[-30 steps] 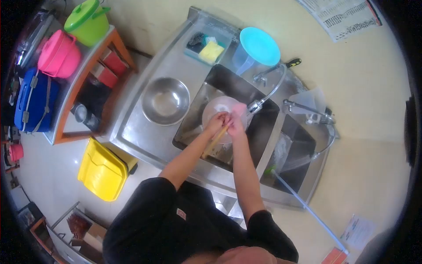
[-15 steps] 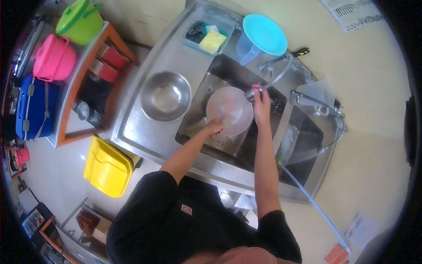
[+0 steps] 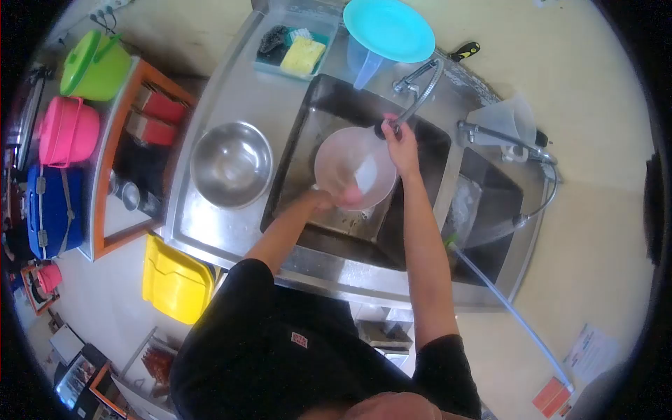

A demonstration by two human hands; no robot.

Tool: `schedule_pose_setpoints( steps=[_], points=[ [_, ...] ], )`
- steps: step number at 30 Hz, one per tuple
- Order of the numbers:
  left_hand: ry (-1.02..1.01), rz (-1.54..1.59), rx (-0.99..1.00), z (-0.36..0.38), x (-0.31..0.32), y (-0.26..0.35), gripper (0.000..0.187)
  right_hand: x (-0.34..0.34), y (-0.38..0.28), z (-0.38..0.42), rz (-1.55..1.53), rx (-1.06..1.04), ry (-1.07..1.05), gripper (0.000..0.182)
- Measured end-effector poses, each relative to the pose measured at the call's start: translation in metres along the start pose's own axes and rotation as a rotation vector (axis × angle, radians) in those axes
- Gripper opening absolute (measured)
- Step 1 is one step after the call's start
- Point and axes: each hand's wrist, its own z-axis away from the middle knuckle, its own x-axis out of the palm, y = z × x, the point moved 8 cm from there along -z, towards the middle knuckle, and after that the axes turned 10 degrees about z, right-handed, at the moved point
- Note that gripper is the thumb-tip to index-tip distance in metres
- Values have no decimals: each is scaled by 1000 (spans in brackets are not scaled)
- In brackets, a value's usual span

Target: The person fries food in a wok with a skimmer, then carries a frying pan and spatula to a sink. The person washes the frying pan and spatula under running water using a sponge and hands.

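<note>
A translucent pale bowl sits low in the left basin of the steel sink. Inside it lie a white patch and a blurred pinkish thing that I cannot make out. My left hand is closed at the bowl's near-left rim, its fingers partly hidden and smeared. At the far-right rim, my right hand wraps round a sink sprayer on a flexible metal hose, its head aimed over the bowl.
A steel bowl rests on the left drainboard. Behind are a tub with sponge and scourer and a turquoise plate on a clear container. A second hose tap and a blue-handled pole stand right; a yellow bin left.
My left hand has shifted left from over the bowl to its near-left rim. The pinkish thing shows nearer me. My right hand still holds the sprayer; the whole view has turned slightly.
</note>
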Motion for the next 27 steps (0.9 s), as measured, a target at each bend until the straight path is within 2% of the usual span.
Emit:
schedule_pose_setpoints(
  steps=[1, 4, 7, 10, 11, 12, 13, 15, 16, 19, 21, 23, 24, 27],
  points=[
    [-85, -163, -117, 0, 10, -1, 50, 0, 2, 0, -1, -5, 1, 26],
    [225, -369, 521, -59, 18, 33, 63, 2, 6, -5, 9, -13, -14, 26],
    [467, -131, 366, -72, -12, 76, 71, 0, 2, -9, -10, -30, -26, 25],
    [510, -56, 425, -74, -11, 77, 57, -2, 1, -5, 3, -55, -63, 26],
    [287, -71, 307, -77, 6, 76, 57, -4, 0, -7, 10, -72, -74, 26],
    [116, -115, 285, -76, 20, 76, 57, -8, 0, -7, 73, -46, -87, 26],
    [-13, -184, 317, -87, 38, 65, 57, -10, 1, -5, 134, -20, -102, 26],
    [144, -394, 612, -106, 36, 57, 56, -16, 0, -15, 286, -25, -86, 26],
    [249, -446, 691, -97, 32, 57, 56, -29, 9, -18, 383, -34, -54, 25],
    [610, -150, 360, -61, -21, 37, 49, -83, 24, -25, 593, -28, 44, 23],
    [629, 69, 113, -31, -42, 3, 41, -88, 33, -23, 487, -17, -126, 24],
    [622, 27, 102, -8, -51, -6, 40, -82, 23, -13, 385, 19, -294, 24],
    [623, 8, 97, -3, -55, -12, 41, -81, 23, -17, 368, 20, -280, 24],
    [442, 295, 119, -23, -47, -41, 41, -82, 30, -9, 341, 64, -261, 24]
  ],
)
